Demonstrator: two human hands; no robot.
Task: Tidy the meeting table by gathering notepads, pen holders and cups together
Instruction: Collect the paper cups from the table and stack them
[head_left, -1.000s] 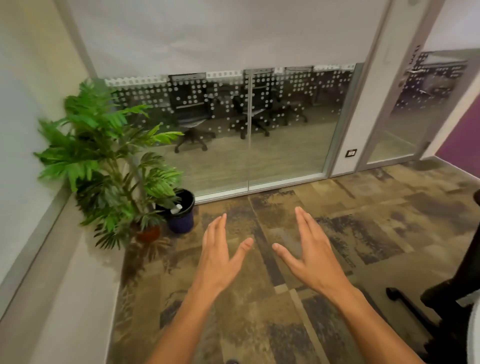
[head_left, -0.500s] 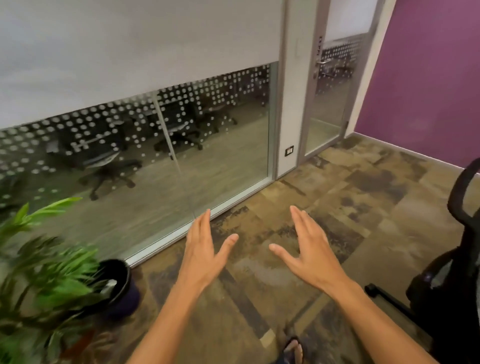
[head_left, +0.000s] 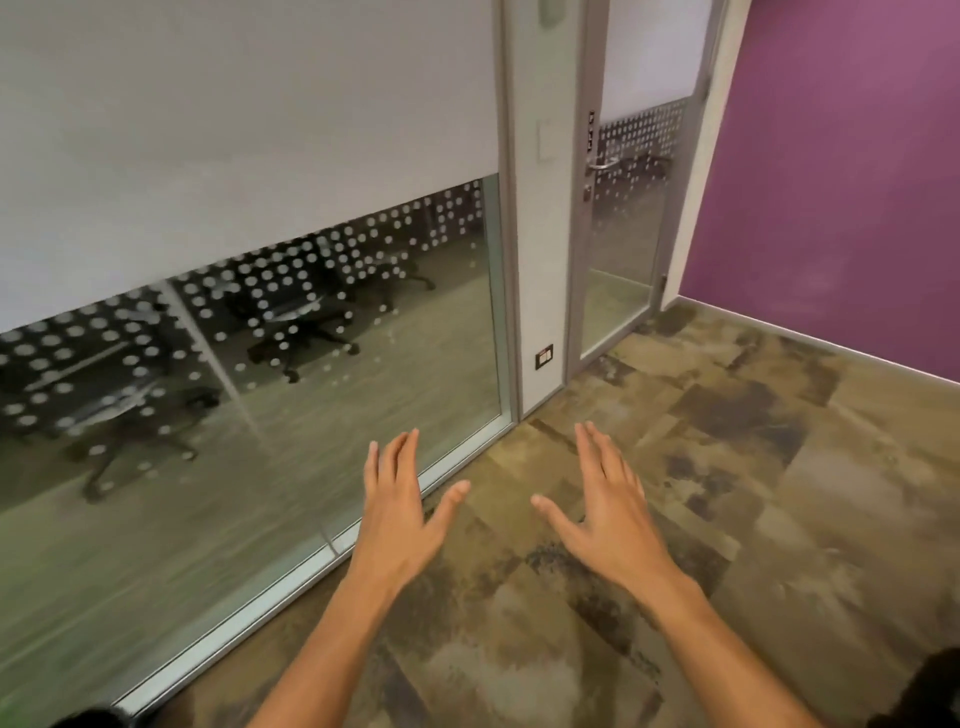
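My left hand (head_left: 397, 512) and my right hand (head_left: 608, 506) are both held out in front of me above the carpet, palms down, fingers straight and thumbs spread toward each other. Neither hand holds anything. No meeting table, notepad, pen holder or cup is in view.
A glass wall (head_left: 249, 395) with a dotted band and a lowered white blind runs along the left. A glass door (head_left: 623, 218) with a metal handle stands ahead, beside a purple wall (head_left: 841, 171). Patterned brown carpet (head_left: 727, 467) covers the floor. A dark object (head_left: 930, 691) shows at the bottom right corner.
The view has swung right: the potted plant and dark pot have left the frame, and the door and purple wall have come closer to centre. Both hands stay outstretched and empty.
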